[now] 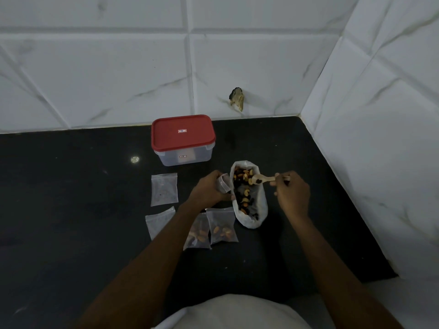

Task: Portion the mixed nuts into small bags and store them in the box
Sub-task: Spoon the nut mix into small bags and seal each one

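Observation:
A large white bag of mixed nuts [261, 210] lies open on the black counter [71, 198]. My right hand [293, 192] grips a small wooden spoon [261, 179] whose bowl, with a few pieces in it, hangs over the bag's mouth. My left hand [207, 188] holds a small clear bag [224, 184] open beside the big bag. Two small bags with nuts in them [222, 227] [198, 231] lie in front of the big bag. Two flat clear bags [164, 189] [159, 220] lie to the left. The clear box with a red lid [183, 138] stands shut behind them.
White marble-pattern tiled walls [213, 67] close the counter at the back and on the right, forming a corner. A chipped hole [237, 98] marks the back wall. The counter's front edge runs near my body.

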`<state>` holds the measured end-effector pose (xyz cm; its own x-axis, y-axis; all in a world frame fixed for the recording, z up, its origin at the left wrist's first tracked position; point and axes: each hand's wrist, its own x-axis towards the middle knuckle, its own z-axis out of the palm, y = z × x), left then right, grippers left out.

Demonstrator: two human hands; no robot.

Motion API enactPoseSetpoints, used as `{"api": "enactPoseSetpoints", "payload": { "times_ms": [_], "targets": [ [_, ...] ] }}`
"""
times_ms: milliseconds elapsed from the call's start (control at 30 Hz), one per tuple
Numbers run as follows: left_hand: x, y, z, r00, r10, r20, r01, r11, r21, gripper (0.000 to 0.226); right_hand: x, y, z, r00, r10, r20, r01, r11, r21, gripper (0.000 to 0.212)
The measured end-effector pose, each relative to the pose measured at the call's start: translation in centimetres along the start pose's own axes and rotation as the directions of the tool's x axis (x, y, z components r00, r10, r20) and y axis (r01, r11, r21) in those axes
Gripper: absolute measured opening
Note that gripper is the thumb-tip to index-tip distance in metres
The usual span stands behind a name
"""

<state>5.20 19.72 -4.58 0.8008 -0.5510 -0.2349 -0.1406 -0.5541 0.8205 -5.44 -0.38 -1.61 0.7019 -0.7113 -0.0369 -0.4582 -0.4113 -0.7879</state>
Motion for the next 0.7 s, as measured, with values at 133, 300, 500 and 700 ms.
{"api": "enactPoseSetpoints", "payload": {
  "times_ms": [133, 300, 500, 700],
  "targets": [
    [0.6, 0.1, -0.1, 0.999, -0.004, 0.04, 0.001, 0.998, 0.056, 0.062, 1.1, -0.3, 0.0, 0.994, -0.109, 0.027, 0.112, 0.97, -0.216, 0.015],
    [0.6, 0.4, 0.0, 0.997, 0.008, 0.081, -0.011, 0.999, 0.038, 0.059, 2.3, -0.5, 0.8, 0.988, -0.103, 0.115, 0.132, 0.951, -0.279, 0.015],
    [0.8, 0.4, 0.0, 0.996, 0.019, 0.087, -0.018, 1.0, -0.012, 0.058, 3.0, -0.3, 1.7, 0.972, -0.006, 0.234, 0.02, 0.998, -0.06, 0.018],
    [0.9, 0.0, 0.0, 0.997, 0.023, 0.079, -0.02, 0.999, -0.042, 0.057, 2.4, -0.5, 1.9, 0.92, 0.169, 0.352, -0.248, 0.949, 0.194, 0.016]
  ]
}}
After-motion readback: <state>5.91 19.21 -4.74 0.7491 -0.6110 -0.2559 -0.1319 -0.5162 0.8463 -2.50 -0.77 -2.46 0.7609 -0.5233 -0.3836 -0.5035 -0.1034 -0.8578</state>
